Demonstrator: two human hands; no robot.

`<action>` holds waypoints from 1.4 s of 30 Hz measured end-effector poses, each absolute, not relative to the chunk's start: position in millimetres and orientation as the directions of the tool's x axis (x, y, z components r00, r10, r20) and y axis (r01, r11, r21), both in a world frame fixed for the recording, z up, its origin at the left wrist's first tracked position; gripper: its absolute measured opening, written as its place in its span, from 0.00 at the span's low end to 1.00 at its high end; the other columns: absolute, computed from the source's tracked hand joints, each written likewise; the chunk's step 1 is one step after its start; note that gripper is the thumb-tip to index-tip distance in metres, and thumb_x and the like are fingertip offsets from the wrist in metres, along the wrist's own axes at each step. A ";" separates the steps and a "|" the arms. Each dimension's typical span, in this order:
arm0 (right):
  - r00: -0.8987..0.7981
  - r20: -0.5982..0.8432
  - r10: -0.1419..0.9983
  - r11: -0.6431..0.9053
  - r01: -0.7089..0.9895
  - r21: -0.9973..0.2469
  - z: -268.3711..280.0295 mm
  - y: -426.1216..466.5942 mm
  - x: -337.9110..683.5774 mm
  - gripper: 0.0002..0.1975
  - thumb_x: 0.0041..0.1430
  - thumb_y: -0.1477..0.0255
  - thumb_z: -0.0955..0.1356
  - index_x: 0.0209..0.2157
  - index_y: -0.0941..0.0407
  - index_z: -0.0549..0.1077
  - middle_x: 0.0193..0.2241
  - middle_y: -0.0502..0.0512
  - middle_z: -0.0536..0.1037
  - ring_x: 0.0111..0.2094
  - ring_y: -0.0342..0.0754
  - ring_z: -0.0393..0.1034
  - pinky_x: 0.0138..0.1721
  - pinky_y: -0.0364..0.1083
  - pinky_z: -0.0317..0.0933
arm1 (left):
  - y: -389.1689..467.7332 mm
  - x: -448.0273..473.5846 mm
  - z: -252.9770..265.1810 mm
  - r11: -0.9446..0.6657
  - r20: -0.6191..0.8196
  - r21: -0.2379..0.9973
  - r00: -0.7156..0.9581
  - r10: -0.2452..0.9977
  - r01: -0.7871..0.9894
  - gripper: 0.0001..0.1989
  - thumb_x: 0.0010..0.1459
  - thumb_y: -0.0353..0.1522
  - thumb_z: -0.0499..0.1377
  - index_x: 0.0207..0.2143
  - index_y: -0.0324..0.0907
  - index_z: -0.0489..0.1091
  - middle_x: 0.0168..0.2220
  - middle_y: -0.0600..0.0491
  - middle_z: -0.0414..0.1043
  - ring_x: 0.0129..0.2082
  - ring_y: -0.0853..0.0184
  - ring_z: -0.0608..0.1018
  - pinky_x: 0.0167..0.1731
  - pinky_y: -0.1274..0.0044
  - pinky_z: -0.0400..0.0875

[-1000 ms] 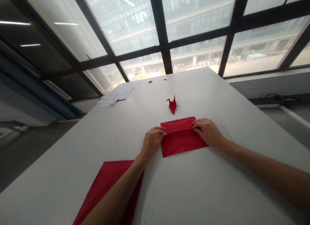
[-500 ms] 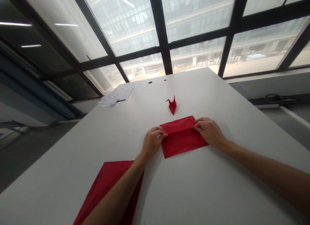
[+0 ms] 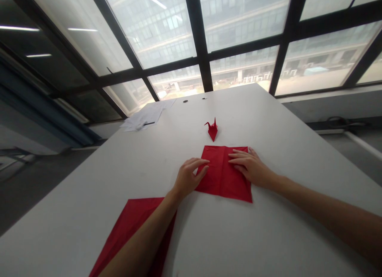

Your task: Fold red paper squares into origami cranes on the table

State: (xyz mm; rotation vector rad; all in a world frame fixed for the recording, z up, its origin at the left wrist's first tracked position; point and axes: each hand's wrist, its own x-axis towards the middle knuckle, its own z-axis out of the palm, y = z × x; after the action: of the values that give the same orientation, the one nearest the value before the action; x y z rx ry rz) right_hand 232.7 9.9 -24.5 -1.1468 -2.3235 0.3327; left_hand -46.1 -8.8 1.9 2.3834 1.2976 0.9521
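Note:
A red sheet of paper [image 3: 221,175] with a crease down its middle lies on the white table in front of me. At its left edge is my left hand [image 3: 191,173], thumb and fingers apart, the tips over the paper. My right hand [image 3: 249,167] rests on the right part of the sheet with fingers spread. Just beyond the paper stands a small folded red paper crane [image 3: 212,130].
A larger red sheet [image 3: 128,225] lies at the lower left, partly under my left forearm. White papers [image 3: 141,117] with a dark pen [image 3: 149,123] sit at the table's far left. Large windows rise behind the table [image 3: 238,110].
The red paper has turned and lies flatter, its crease now running away from me instead of sideways. Both hands have let go of their pinch and opened on it.

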 end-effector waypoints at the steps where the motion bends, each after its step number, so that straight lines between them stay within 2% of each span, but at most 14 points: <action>1: -0.513 0.348 0.785 0.620 0.654 -0.433 -24.1 10.7 233.4 0.17 0.67 0.74 0.61 0.47 0.47 0.78 0.56 0.54 0.76 0.60 0.57 0.64 0.63 0.70 0.40 | -7.4 -46.5 0.6 -0.572 0.420 0.483 0.398 0.815 0.663 0.12 0.64 0.33 0.59 0.50 0.46 0.75 0.49 0.49 0.78 0.49 0.61 0.78 0.52 0.68 0.71; 4: -0.459 0.400 0.794 0.599 0.702 -0.384 -20.2 9.3 233.7 0.12 0.66 0.71 0.63 0.43 0.48 0.79 0.51 0.56 0.78 0.55 0.57 0.68 0.63 0.68 0.41 | -3.2 -46.6 -2.9 -0.581 0.348 0.412 0.468 0.812 0.702 0.23 0.61 0.32 0.62 0.59 0.48 0.68 0.59 0.49 0.71 0.60 0.58 0.71 0.61 0.62 0.64; 6: -0.412 0.425 0.806 0.567 0.743 -0.356 -17.7 6.7 233.3 0.10 0.65 0.67 0.66 0.42 0.50 0.79 0.48 0.57 0.79 0.52 0.56 0.70 0.64 0.67 0.41 | -1.4 -46.2 -4.1 -0.567 0.299 0.384 0.483 0.823 0.729 0.26 0.60 0.34 0.63 0.61 0.48 0.67 0.61 0.49 0.69 0.62 0.57 0.70 0.63 0.60 0.62; 9: -0.447 0.377 0.811 0.573 0.737 -0.359 -17.8 4.3 233.1 0.14 0.65 0.63 0.66 0.48 0.51 0.77 0.52 0.59 0.77 0.54 0.58 0.69 0.63 0.69 0.43 | -0.4 -46.3 -4.6 -0.539 0.304 0.364 0.450 0.839 0.759 0.20 0.61 0.35 0.63 0.56 0.47 0.72 0.58 0.49 0.72 0.59 0.56 0.73 0.61 0.60 0.64; 12: -0.480 0.317 0.818 0.573 0.727 -0.379 -22.0 7.0 234.4 0.19 0.65 0.63 0.65 0.56 0.50 0.72 0.59 0.61 0.72 0.62 0.61 0.63 0.62 0.73 0.41 | 0.4 -47.7 -5.6 -0.510 0.339 0.361 0.399 0.852 0.781 0.16 0.62 0.35 0.62 0.53 0.47 0.75 0.54 0.50 0.75 0.55 0.57 0.76 0.57 0.62 0.68; 18: -0.486 0.271 0.831 0.557 0.717 -0.420 -29.3 18.0 238.1 0.21 0.66 0.65 0.64 0.60 0.50 0.69 0.62 0.61 0.68 0.66 0.61 0.57 0.62 0.75 0.39 | 4.8 -51.9 -11.8 -0.489 0.345 0.395 0.368 0.863 0.778 0.13 0.61 0.35 0.63 0.49 0.51 0.78 0.53 0.52 0.76 0.52 0.59 0.77 0.56 0.63 0.69; 23: -0.472 0.286 0.834 0.552 0.711 -0.435 -29.7 19.6 238.4 0.17 0.67 0.70 0.64 0.55 0.49 0.73 0.60 0.58 0.71 0.64 0.60 0.59 0.61 0.75 0.41 | 7.1 -53.5 -13.9 -0.487 0.354 0.469 0.349 0.868 0.737 0.10 0.61 0.33 0.64 0.45 0.51 0.79 0.50 0.54 0.78 0.49 0.61 0.77 0.54 0.65 0.70; 27: -0.443 0.335 0.831 0.554 0.710 -0.435 -26.1 17.0 238.0 0.13 0.66 0.72 0.64 0.43 0.48 0.80 0.55 0.54 0.77 0.60 0.58 0.66 0.62 0.71 0.44 | 6.6 -51.8 -11.3 -0.478 0.384 0.517 0.307 0.871 0.710 0.06 0.58 0.31 0.66 0.37 0.49 0.81 0.44 0.53 0.80 0.45 0.61 0.78 0.50 0.67 0.72; 30: -0.419 0.383 0.823 0.562 0.700 -0.441 -22.7 15.6 237.7 0.13 0.66 0.74 0.64 0.38 0.49 0.81 0.49 0.51 0.81 0.55 0.54 0.71 0.63 0.66 0.45 | 5.9 -50.5 -9.4 -0.484 0.416 0.534 0.284 0.864 0.693 0.04 0.57 0.29 0.66 0.32 0.47 0.80 0.39 0.53 0.80 0.40 0.63 0.78 0.46 0.68 0.73; 35: -0.382 0.415 0.826 0.549 0.714 -0.435 -21.4 16.5 238.8 0.11 0.65 0.73 0.65 0.42 0.50 0.79 0.48 0.53 0.81 0.51 0.54 0.73 0.63 0.64 0.48 | 4.9 -51.4 -8.5 -0.481 0.473 0.554 0.219 0.853 0.679 0.03 0.57 0.29 0.66 0.30 0.45 0.78 0.35 0.52 0.79 0.37 0.63 0.78 0.44 0.69 0.73; 38: -0.386 0.406 0.828 0.545 0.722 -0.426 -22.3 17.7 240.6 0.12 0.65 0.73 0.64 0.40 0.49 0.80 0.47 0.53 0.81 0.50 0.54 0.73 0.62 0.64 0.50 | 4.1 -52.0 -7.8 -0.483 0.489 0.556 0.204 0.848 0.677 0.03 0.58 0.30 0.65 0.30 0.45 0.78 0.35 0.52 0.79 0.38 0.62 0.78 0.44 0.69 0.73; 42: -0.343 0.497 0.797 0.571 0.695 -0.437 -21.3 18.6 241.2 0.14 0.66 0.72 0.63 0.39 0.48 0.81 0.46 0.52 0.82 0.49 0.53 0.74 0.60 0.60 0.54 | 2.1 -51.3 -5.6 -0.488 0.501 0.559 0.195 0.843 0.670 0.04 0.58 0.31 0.64 0.29 0.45 0.78 0.35 0.51 0.79 0.38 0.62 0.79 0.43 0.68 0.73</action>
State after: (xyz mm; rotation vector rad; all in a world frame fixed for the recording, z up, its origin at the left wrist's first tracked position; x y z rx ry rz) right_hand 241.2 18.6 -21.3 -1.1859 -2.1180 0.1923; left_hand -51.3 2.1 -5.6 2.2516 1.4539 1.1694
